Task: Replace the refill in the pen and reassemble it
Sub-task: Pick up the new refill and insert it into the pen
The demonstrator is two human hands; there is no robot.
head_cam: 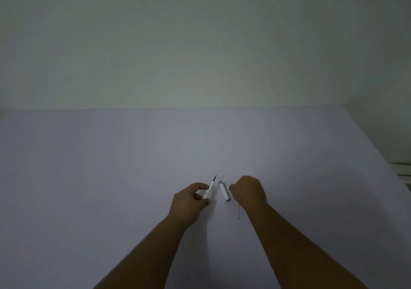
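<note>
My left hand [190, 201] grips a white pen barrel [208, 191] with a refill sticking out of its top, its dark tip [214, 178] pointing up and away. A short white pen part with a silver end [223, 191] lies on the lavender table [111, 177] between my hands. My right hand [248, 191] is curled just right of that part, fingers closed; a thin pale refill [238, 211] reaches down from under it along the table. Whether the hand pinches that refill is hidden.
A pale wall rises behind the table's far edge [200, 108]. The table's right edge runs diagonally at the right, with a white object [403, 171] beyond it.
</note>
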